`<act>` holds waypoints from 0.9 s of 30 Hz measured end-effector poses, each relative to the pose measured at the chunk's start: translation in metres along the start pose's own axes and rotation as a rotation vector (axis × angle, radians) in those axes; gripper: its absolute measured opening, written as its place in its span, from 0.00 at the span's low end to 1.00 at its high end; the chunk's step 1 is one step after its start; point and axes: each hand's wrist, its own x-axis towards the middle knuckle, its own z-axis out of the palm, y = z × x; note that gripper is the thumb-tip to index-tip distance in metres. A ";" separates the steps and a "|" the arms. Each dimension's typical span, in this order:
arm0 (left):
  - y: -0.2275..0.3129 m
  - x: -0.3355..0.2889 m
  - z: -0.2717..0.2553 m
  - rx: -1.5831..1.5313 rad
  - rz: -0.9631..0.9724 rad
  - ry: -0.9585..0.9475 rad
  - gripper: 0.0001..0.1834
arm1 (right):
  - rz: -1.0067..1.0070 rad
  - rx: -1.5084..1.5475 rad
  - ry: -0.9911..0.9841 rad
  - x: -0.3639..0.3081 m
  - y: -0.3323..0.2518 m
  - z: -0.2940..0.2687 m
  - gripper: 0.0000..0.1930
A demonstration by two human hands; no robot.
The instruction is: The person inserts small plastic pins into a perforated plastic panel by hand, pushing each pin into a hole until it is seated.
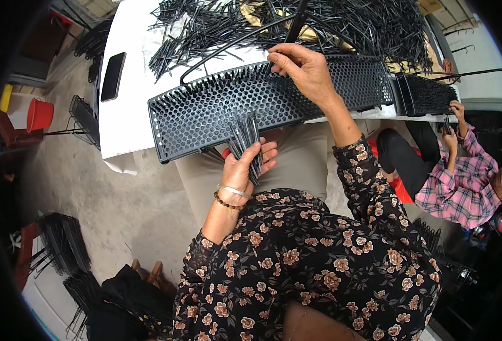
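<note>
A long black tray full of round holes lies tilted across the table's near edge and over my lap. Short black pegs stand in rows along its far side. My left hand is closed round a fanned bundle of thin black plastic strips, just in front of the tray's near edge. Over the tray's far edge, my right hand has thumb and forefinger pinched together. A dark piece shows at those fingertips, too small to name. A thin black rod bends up from the far edge behind them.
A big heap of loose black strips covers the far part of the white-covered table. A phone lies at its left. At the right, a person in a pink plaid shirt handles another tray. A red bucket stands far left.
</note>
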 end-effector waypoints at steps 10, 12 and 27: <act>-0.001 0.002 -0.003 -0.015 -0.017 -0.006 0.14 | 0.106 0.118 0.143 -0.002 0.003 0.002 0.09; -0.002 0.004 -0.004 -0.016 -0.016 -0.004 0.14 | 0.100 0.110 0.158 -0.001 0.003 0.002 0.10; 0.001 0.001 -0.001 -0.005 -0.005 -0.022 0.14 | -0.033 -0.128 0.122 -0.016 0.017 0.018 0.10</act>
